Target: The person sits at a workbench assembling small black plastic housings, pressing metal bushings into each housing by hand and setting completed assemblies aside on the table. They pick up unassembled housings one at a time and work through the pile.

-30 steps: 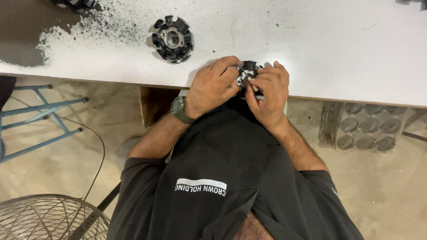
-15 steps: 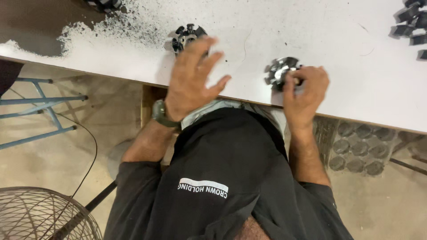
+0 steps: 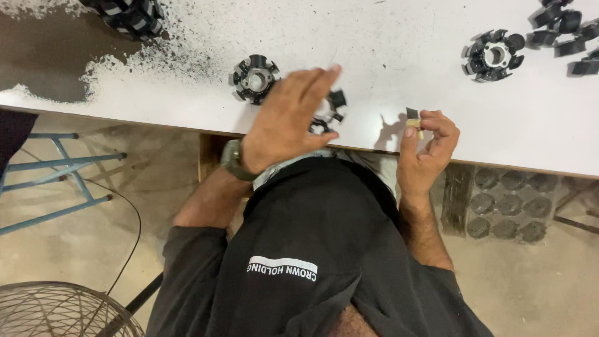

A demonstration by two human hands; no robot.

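Note:
My left hand (image 3: 287, 118), with a watch on its wrist, is spread flat with fingers apart over a black toothed ring part (image 3: 332, 107) lying near the front edge of the white table (image 3: 387, 56). Most of that part is hidden under the palm, and I cannot tell whether the hand touches it. To the right, my right hand (image 3: 427, 146) pinches a small black and tan piece (image 3: 413, 118) between thumb and fingertips, just above the table edge.
A second black ring part (image 3: 254, 78) lies left of my left hand and a third (image 3: 493, 55) at the far right. Piles of black parts sit at the top right (image 3: 564, 31) and top left (image 3: 128, 15). Black dust covers the table's left. A blue frame (image 3: 56, 168) and a fan guard (image 3: 56, 312) stand on the floor.
Both hands held one ring part together at the table edge; they have separated. The part now lies on the table under my left hand, and my right hand holds a small piece.

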